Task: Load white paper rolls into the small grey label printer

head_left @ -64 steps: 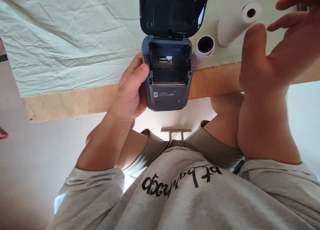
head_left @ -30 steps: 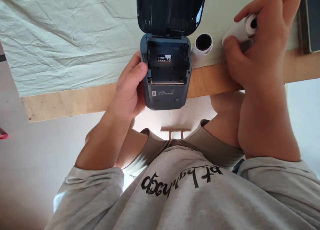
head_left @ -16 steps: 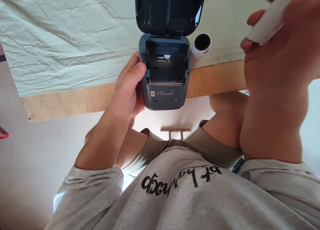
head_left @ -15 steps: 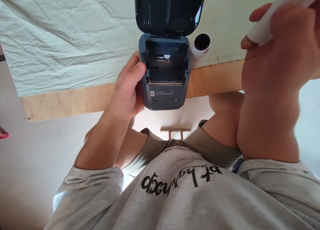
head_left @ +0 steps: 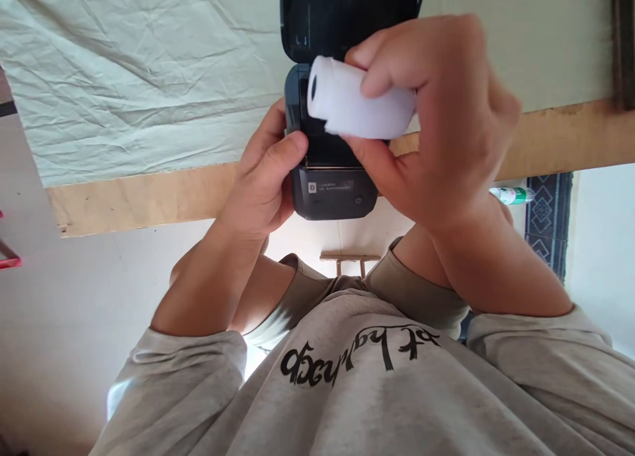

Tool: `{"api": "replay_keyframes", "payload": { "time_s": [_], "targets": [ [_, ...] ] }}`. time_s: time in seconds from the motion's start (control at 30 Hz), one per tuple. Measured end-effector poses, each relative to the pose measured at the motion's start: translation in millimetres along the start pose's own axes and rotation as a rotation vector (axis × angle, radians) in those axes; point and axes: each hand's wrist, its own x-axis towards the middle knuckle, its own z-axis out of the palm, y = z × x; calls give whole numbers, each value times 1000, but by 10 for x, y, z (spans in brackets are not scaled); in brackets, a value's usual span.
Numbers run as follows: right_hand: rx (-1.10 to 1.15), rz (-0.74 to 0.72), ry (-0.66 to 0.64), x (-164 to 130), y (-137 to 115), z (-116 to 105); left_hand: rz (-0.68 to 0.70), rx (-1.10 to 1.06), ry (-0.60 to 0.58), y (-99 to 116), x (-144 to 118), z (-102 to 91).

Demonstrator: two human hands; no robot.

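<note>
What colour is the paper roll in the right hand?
White; the paper roll, gripped by the right hand, shows in the head view.

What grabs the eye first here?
The white paper roll, gripped in the right hand at centre frame, just above the open bay of the dark printer. The left hand holds the printer's side at the table edge, which is draped in pale cloth.

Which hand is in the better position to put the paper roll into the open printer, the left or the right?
Probably the right hand: it already grips the paper roll over the open printer, while the left hand holds the printer's side.
</note>
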Motion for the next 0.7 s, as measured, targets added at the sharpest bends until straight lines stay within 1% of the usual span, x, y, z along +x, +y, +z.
{"api": "replay_keyframes", "payload": {
  "time_s": [0.07, 0.1, 0.2, 0.3, 0.4, 0.5, 0.57, 0.63, 0.67, 0.7],
  "targets": [
    [-22, -140, 156, -37, 50, 37, -13, -10, -10, -16, -1, -14],
    [-26, -199, 203, -48, 77, 57, -12, -17, -12, -16, -2, -10],
    [-34, -250, 211, -47, 141, 94, -6, -23, 9, -1, -10, 22],
    [-34, -300, 253, -49, 161, 100, 11, -42, 16, 15, -24, 51],
    [-62, -397, 306, -102, 146, 123, 20, -67, -13, 24, -39, 50],
    [-49, -492, 324, -172, 129, 172, 47, -17, -41, 18, -46, 18],
    [-46, -530, 299, -198, 137, 177, 50, 61, -23, 3, -37, -21],
    [-31, -549, 228, -198, 172, 132, 40, 141, -16, -25, -11, -74],
    [6, -556, 216, -192, 203, 93, 44, 170, -32, -44, 9, -104],
    [61, -539, 236, -185, 244, 50, 58, 189, -64, -67, 31, -137]
  ]
}}
